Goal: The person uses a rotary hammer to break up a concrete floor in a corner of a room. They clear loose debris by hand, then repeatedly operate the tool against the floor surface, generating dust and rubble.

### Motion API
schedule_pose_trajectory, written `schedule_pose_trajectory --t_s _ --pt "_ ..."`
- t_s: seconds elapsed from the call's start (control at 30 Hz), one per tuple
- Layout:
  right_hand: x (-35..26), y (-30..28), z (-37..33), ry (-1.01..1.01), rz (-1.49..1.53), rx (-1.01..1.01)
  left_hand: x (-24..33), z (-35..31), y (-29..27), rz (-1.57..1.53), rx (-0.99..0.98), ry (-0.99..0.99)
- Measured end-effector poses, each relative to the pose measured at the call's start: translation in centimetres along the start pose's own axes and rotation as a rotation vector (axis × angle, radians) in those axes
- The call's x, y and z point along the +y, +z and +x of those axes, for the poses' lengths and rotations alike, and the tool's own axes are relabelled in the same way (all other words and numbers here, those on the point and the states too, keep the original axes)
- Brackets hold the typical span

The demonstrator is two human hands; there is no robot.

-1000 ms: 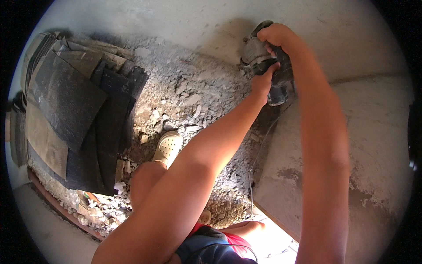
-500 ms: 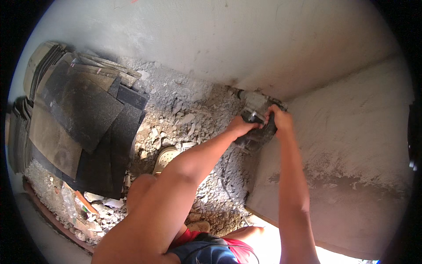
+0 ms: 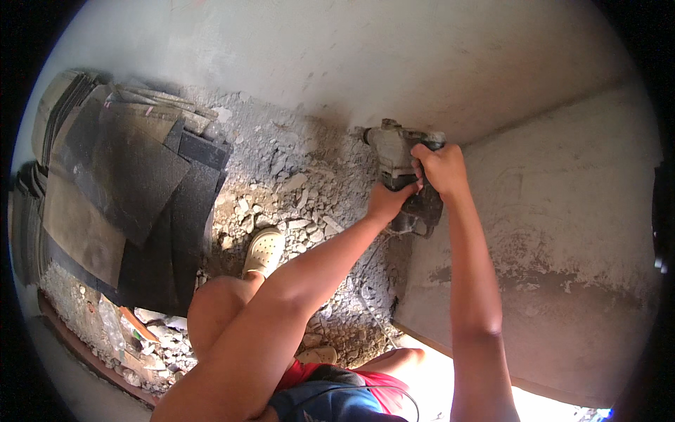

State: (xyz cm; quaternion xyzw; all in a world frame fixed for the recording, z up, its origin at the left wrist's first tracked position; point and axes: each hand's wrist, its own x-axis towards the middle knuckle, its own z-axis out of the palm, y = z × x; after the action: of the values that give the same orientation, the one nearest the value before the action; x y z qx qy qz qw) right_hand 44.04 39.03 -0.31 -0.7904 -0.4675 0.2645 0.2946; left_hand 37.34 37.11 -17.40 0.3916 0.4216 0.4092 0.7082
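Observation:
A dusty grey and black rotary hammer [image 3: 395,153] is in both my hands, up against the foot of the wall near the corner. My left hand [image 3: 388,202] is wrapped round its lower body, with the thumb along the side. Higher up and to the right, my right hand [image 3: 441,169] closes over the dark rear handle. The tool's black nose points left toward the wall; its tip is not plain to see. From its lower end a cord [image 3: 365,302] runs down over the rubble toward my legs.
Broken concrete rubble [image 3: 295,204] covers the floor. Dark flat sheets [image 3: 133,176] are stacked at the left. A pale wall [image 3: 281,49] rises behind, and a slanted panel [image 3: 534,232] stands at the right. My beige clog [image 3: 266,250] rests on the rubble.
Both hands have raised the rotary hammer up the picture, and it now sits more upright. My right hand has shifted upward with it. The view has moved slightly.

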Motion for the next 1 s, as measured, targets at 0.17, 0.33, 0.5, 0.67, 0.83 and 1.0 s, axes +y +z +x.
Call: schedule_pose_trajectory --t_s 0.17,0.33,0.5,0.67,0.83,1.0 --pt "-1.1 3.0 3.0 -0.05 -0.112 0.044 -0.6 3.4 -1.6 -0.17 -0.077 -0.04" --pt "-1.0 4.6 8.2 -0.263 -0.545 -0.014 -0.3 5.0 -0.8 -0.282 0.028 -0.094" --pt "-8.2 7.3 11.3 -0.431 -0.996 -0.295 1.6 7.0 -0.7 -0.664 0.096 -0.091" --pt "-10.2 10.0 12.6 -0.474 -0.983 -0.353 3.4 8.7 0.7 -0.776 0.267 -0.121" --pt "-10.9 12.3 13.6 -0.426 -0.91 -0.37 3.9 9.6 0.3 -0.898 0.292 -0.104" --pt "-12.8 14.0 14.9 -0.424 -0.915 -0.434 4.8 11.2 0.1 -0.896 0.408 -0.067"
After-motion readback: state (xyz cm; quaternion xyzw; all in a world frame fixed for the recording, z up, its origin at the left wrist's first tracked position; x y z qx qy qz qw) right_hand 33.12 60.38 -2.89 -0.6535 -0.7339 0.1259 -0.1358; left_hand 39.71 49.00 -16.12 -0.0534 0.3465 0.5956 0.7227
